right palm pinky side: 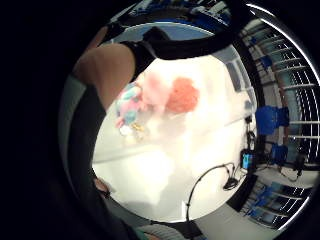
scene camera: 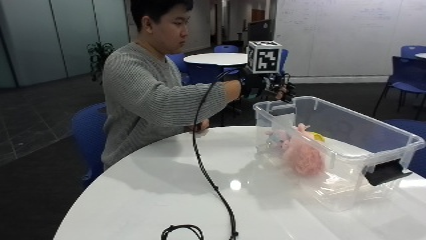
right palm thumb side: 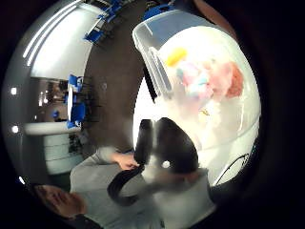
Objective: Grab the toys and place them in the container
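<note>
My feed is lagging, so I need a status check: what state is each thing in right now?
container: upright on the table, lid off, black latch hanging.
pink plush toy: lying inside the container.
pastel toy: inside the container, beside the pink one.
yellow toy: inside the container.
right hand: raised above the container's rim; fingers unclear.

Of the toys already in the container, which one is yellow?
The small yellow toy lying by the clear container's wall; the other toys clustered beside it are pink, blue and orange-red.

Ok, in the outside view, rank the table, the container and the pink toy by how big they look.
1. table
2. container
3. pink toy, lying inside the container

The table's near edge is closest to the camera, but the order is clear anyway.
</note>
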